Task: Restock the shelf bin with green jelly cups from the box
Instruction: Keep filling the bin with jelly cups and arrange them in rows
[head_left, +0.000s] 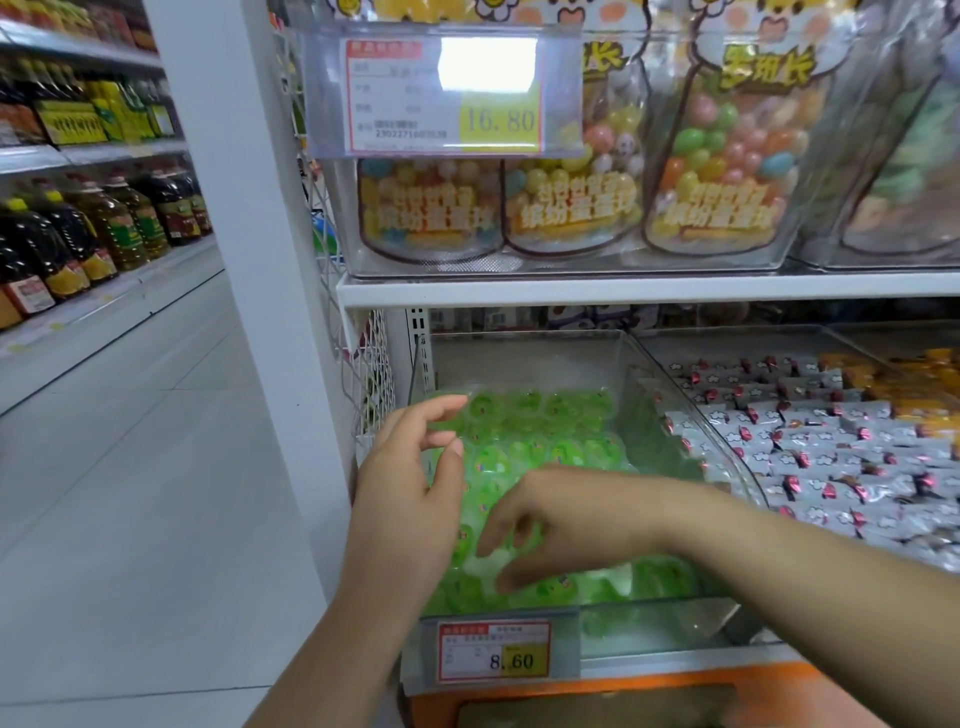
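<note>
Just right of both hands, a neighbouring bin of silver-wrapped sweets with pink marks (810, 447) borders the clear plastic shelf bin (691, 410). Above them stand clear bags of coloured candy balls (727, 171). Below the wrists hangs a red-and-yellow price tag reading 8.60 (496, 652), and under it lies an orange box (597, 696), cut off by the frame edge.

The green jelly cups (545, 431) fill the bin beneath the hands, and those in the front rows are blurred.

The left hand (415, 478) hovers at the bin's left edge, fingers loosely spread, holding nothing. The right hand (561, 514) reaches across with its fingers pointing down into the cups. I cannot tell whether it pinches one.
</note>
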